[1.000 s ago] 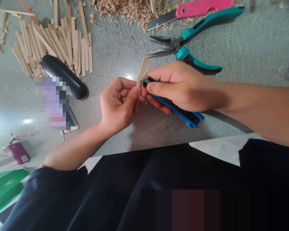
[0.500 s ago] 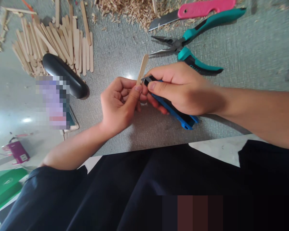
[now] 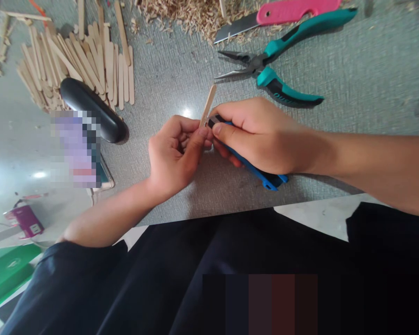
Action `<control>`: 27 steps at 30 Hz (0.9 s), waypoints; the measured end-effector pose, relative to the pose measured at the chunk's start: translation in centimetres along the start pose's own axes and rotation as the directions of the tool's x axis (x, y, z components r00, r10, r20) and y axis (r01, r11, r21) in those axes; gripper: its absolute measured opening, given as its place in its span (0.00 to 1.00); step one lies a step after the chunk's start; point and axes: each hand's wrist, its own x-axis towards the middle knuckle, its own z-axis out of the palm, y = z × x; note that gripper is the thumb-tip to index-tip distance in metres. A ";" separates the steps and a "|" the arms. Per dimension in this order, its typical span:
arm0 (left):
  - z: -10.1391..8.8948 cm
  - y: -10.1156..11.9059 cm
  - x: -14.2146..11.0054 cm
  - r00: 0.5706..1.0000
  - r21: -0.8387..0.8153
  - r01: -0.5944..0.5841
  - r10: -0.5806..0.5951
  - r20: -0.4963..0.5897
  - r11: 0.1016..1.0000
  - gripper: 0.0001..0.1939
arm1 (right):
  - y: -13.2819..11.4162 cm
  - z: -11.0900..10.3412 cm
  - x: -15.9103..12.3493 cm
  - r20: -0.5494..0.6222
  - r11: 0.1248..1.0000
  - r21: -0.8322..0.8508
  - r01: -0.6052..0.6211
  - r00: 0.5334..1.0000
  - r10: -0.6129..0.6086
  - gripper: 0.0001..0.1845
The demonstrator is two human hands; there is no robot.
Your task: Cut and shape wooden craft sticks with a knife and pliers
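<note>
Between thumb and fingers, my left hand pinches a wooden craft stick that points up and slightly right. My right hand is wrapped round a blue and black utility knife. The knife's head meets the stick's edge just above my left thumb; the blade tip is too small to see clearly. Both hands are close together over the grey table, and the lower end of the stick is hidden by my left fingers.
Teal-handled pliers lie open beyond my right hand, near a pink-handled knife and wood shavings. At left are a pile of craft sticks, a black case, a phone and a purple plug adapter.
Both hands have shifted slightly toward me, with the stick and knife. The stick has turned so that it looks narrower, more edge-on. Objects on the table stay in place.
</note>
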 end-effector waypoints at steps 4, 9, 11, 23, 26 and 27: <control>-0.2 0.1 0.2 0.999 -0.045 0.033 -0.032 0.041 0.998 0.11 | -0.3 -0.3 0.2 0.035 1.000 0.028 0.013 0.999 -0.014 0.22; -0.5 0.2 0.7 0.990 -0.113 0.117 -0.107 0.088 0.987 0.16 | 0.0 -0.8 0.7 0.097 0.986 0.160 0.041 0.994 -0.057 0.22; -0.6 0.3 0.8 0.985 -0.118 0.146 -0.134 0.105 0.982 0.17 | 0.2 -1.0 0.8 0.119 0.980 0.194 0.046 0.990 -0.070 0.21; -0.6 0.6 0.8 0.988 -0.142 0.138 -0.127 0.087 0.980 0.12 | 0.7 -1.4 1.0 0.166 0.955 0.294 0.039 0.982 -0.091 0.15; -0.4 0.6 0.8 0.989 -0.137 0.140 -0.134 0.055 0.981 0.13 | 0.4 -1.2 0.9 0.132 0.948 0.317 0.042 0.987 -0.088 0.17; -0.3 0.5 0.7 0.990 -0.135 0.140 -0.135 0.042 0.981 0.13 | 0.3 -1.1 0.8 0.117 0.948 0.316 0.039 0.990 -0.079 0.18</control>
